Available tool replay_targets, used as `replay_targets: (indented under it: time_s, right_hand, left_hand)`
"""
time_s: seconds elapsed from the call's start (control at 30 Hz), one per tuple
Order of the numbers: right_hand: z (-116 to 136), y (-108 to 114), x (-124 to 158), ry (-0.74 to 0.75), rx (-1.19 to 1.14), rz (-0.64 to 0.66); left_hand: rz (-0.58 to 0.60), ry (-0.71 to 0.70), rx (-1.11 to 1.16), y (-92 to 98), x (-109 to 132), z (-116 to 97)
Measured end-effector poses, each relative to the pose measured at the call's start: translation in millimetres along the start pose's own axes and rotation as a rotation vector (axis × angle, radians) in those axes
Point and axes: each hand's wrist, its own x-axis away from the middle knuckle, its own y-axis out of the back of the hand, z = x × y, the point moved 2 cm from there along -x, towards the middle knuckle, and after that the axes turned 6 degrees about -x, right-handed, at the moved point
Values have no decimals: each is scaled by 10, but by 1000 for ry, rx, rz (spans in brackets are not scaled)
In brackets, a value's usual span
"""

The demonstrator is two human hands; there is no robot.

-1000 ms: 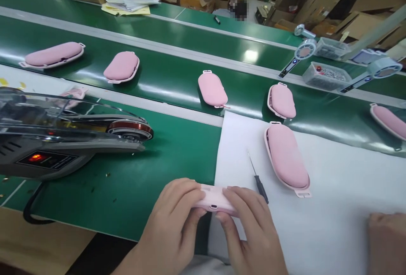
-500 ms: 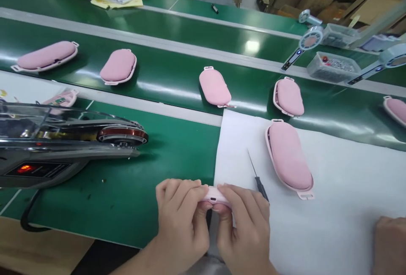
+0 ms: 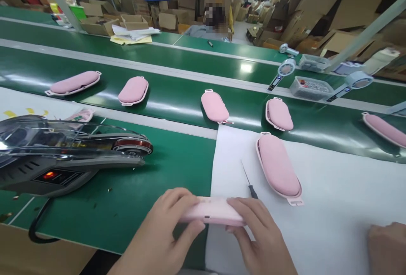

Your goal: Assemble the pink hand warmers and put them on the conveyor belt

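Observation:
A pink rounded plastic case point(image 3: 214, 211) with a small dark slot in its edge is held level between my hands. My left hand point(image 3: 169, 224) grips its left end, thumb below and fingers on top. The other end is pinched by my right hand point(image 3: 258, 228) in the same way. Just beyond my right hand lies a thin screwdriver point(image 3: 250, 184) with a dark handle, on the white sheet point(image 3: 333, 182). To its right rests a larger pink padded case point(image 3: 279, 167) with loops at both ends.
Several pink padded cases, one of them here point(image 3: 215, 107), lie along the green conveyor point(image 3: 177, 97). A dark machine with a clear cover point(image 3: 63, 156) stands at left. Handheld fans point(image 3: 285, 68) and a clear parts box point(image 3: 311, 88) are at back right. Another person's hand point(image 3: 387, 245) is at lower right.
The view has tilted up, showing more of the room. My fingers have moved apart along the held pink case, so more of its edge shows.

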Motion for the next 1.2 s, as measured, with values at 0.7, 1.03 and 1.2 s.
replay_targets:
  time_s: [0.7, 1.03, 1.2]
  right_hand:
    - [-382, -163, 301, -361, 251, -390]
    - [461, -196, -111, -534, -609, -173]
    - [481, -263, -73, -546, -652, 13]
  left_hand:
    - [-103, 721, 1547, -243, -441, 165]
    - [-36, 516, 1293, -306, -273, -84]
    - [121, 517, 1292, -288, -141, -141]
